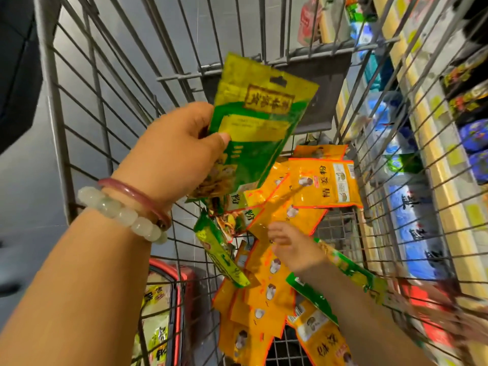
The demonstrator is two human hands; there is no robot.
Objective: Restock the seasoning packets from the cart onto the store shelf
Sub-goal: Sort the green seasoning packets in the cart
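- The left hand (174, 151) is raised above the wire cart (87, 107), thumb and fingers pinching a stack of green-and-yellow seasoning packets (256, 120) by their lower left edge; the packets stand tilted, hang-hole end up.
- On that wrist sit a pale jade bead bracelet (124, 215) and a reddish bangle (137, 199), side by side.
- The right hand (293, 247) reaches down into the cart, fingers bent onto an orange packet (285, 217) in the pile; blur hides whether it truly grips it.
- Orange seasoning packets (266, 289) lie heaped on the cart floor, with a few more green packets (221, 257) mixed among them, near and left.
- Store shelves (433, 143) with blue and dark packaged goods run along the right, beyond the cart's wire side.
- A red basket (169, 294) of packaged goods sits near left, outside the cart.
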